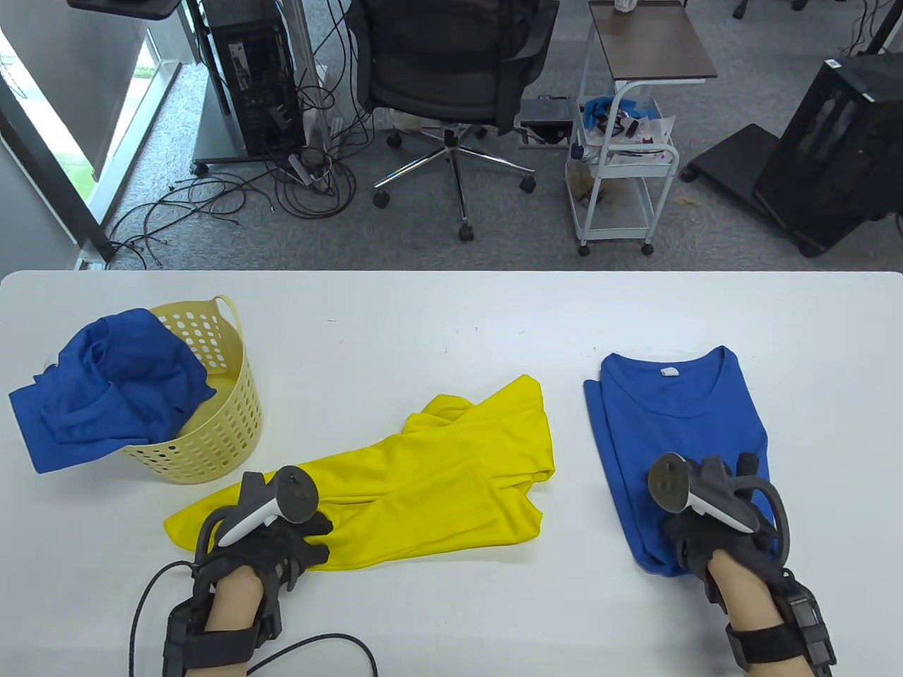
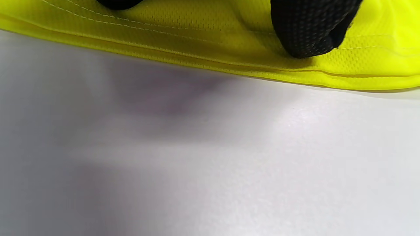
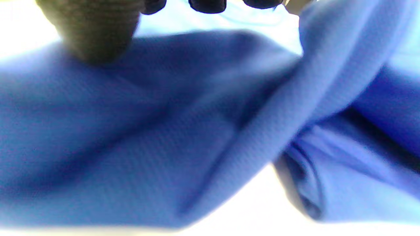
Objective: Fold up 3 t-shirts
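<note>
My left hand (image 1: pixel 271 543) fingers (image 2: pixel 308 29) press yellow t-shirt (image 1: pixel 437 479) hem; right hand (image 1: pixel 712 525) pinches blue t-shirt (image 1: pixel 677 423) bottom. I judge mesh light, limp, slippery; grip hems beneath fingertips.

— How many shirts on the table?
— Three: two blue t-shirts (image 1: pixel 681 430) (image 1: pixel 106 388) and one yellow t-shirt (image 1: pixel 423 479).
— Anything else?
— One yellow basket (image 1: pixel 226 423) — and two gloved hands (image 1: pixel 271 539) (image 1: pixel 712 525).
</note>
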